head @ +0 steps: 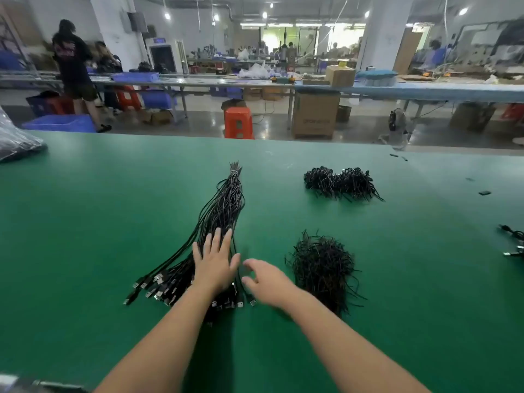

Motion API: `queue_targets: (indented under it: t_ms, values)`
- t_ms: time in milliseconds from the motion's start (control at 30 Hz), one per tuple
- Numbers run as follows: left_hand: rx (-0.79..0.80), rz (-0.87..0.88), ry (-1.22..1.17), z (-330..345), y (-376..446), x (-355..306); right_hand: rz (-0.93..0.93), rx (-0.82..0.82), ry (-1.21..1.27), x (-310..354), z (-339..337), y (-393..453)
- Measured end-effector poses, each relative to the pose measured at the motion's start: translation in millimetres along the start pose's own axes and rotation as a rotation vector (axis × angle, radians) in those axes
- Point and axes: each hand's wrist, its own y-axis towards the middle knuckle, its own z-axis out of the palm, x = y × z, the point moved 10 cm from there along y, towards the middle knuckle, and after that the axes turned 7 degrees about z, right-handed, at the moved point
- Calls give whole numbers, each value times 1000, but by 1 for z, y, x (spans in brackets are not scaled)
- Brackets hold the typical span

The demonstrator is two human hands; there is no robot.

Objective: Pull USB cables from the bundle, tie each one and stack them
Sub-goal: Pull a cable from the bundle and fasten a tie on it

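Note:
A long bundle of black USB cables (224, 205) lies on the green table (99, 222), tied at its far end and fanning out toward me into silver plugs. My left hand (214, 260) lies flat on the bundle with straight, spread fingers. My right hand (266, 280) hovers just right of the plugs, fingers loosely curved, holding nothing I can see. A heap of black twist ties (323, 268) sits right of my right hand. A stack of tied cables (340, 182) lies at the far right.
A plastic-wrapped pack (17, 143) sits at the table's left edge. A few loose cables (513, 239) and small black bits (484, 192) lie at the right. Beyond the far edge stand an orange stool (238, 121), boxes and other benches with people.

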Motion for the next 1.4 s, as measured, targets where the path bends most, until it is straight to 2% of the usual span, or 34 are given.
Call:
queue_targets:
  t_ms: [67,133,233,467,667,833,1000,1100,1233,1300,1400]
  values:
    - [17,-32,105,9,-4,16,-18,66,-181,-4,27,-3]
    - [24,-28,148,18,-10,27,-54,50,-294,-13,45,-7]
    - [49,-3,130,19,-6,24,-55,-18,-252,-19,42,1]
    - [129,19,158,28,-5,23,3,128,-252,-24,43,8]
    - [159,4,154,29,-7,23,113,160,-173,-32,34,2]
    - [150,-4,160,29,-7,23,250,225,163,-22,21,-7]
    - [138,-3,153,29,-7,23,89,341,255,24,-16,-36]
    - [131,-21,102,26,-7,24,-64,334,329,52,-61,-50]
    - [35,-143,-294,-2,3,21,-197,320,536,69,-101,-65]
    - [-62,-20,-349,-30,10,-2,-190,257,469,60,-111,-62]
    - [-184,295,-334,-68,12,-58,-119,172,401,36,-120,-50]
